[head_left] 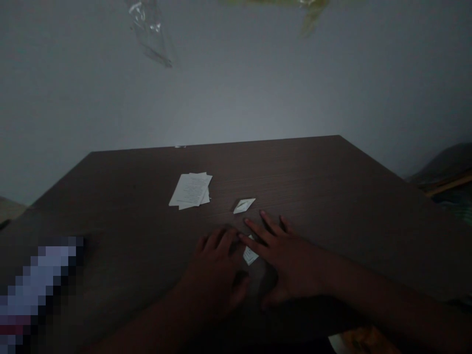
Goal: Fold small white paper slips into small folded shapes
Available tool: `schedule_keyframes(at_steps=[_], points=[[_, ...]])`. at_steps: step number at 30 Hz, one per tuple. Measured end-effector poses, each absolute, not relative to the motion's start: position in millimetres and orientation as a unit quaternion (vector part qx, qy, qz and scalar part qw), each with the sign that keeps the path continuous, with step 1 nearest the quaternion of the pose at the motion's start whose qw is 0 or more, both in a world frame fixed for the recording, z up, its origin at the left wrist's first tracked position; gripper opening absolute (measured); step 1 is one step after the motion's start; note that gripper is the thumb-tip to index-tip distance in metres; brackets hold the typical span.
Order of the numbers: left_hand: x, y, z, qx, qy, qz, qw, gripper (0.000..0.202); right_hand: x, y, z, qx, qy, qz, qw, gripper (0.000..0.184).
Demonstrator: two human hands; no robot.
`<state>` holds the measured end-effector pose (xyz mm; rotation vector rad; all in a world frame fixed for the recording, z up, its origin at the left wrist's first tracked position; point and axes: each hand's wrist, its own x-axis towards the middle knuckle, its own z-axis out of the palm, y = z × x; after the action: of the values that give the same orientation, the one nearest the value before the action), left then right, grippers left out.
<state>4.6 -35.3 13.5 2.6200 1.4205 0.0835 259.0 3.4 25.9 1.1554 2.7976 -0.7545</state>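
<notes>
The right hand is spread wide over the table, palm down, its fingers fanned apart and its thumb stretched well away from them. Its forefinger crosses the top of a small folded paper that lies between the two hands; part of the paper is covered, and whether the finger presses on it or only lies above it I cannot tell.

The left hand is also palm down, its fingers bent and close together, its thumb set apart from them. Its forefinger tip is just beside the right forefinger, near the upper end of that paper; whether the tips touch is too dark to tell. Neither hand shows a grip on anything.

Just beyond the right fingertips lies a second folded paper, narrow and pointed at both ends. Farther out, ahead of the left fingers, is a loose stack of printed sheets, overlapping unevenly. Well off to the left of the left fingers lies a blurred-out object.
</notes>
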Motion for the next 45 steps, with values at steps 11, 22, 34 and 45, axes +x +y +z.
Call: schedule_keyframes(at_steps=[11, 22, 34, 45], points=[[13, -30, 53, 0.839, 0.512, -0.057, 0.174, 0.068, 271, 8, 52, 0.349, 0.885, -0.3, 0.064, 0.134], [16, -32, 57, 0.842, 0.512, -0.078, 0.153, 0.07, 275, -3, 58, 0.314, 0.897, -0.303, 0.067, 0.1], [11, -31, 53, 0.859, 0.492, -0.068, 0.122, 0.065, 268, -11, 49, 0.332, 0.908, -0.253, -0.022, 0.082], [3, -22, 42, 0.864, 0.491, -0.01, 0.112, 0.05, 274, 4, 63, 0.261, 0.927, -0.267, -0.036, 0.038]])
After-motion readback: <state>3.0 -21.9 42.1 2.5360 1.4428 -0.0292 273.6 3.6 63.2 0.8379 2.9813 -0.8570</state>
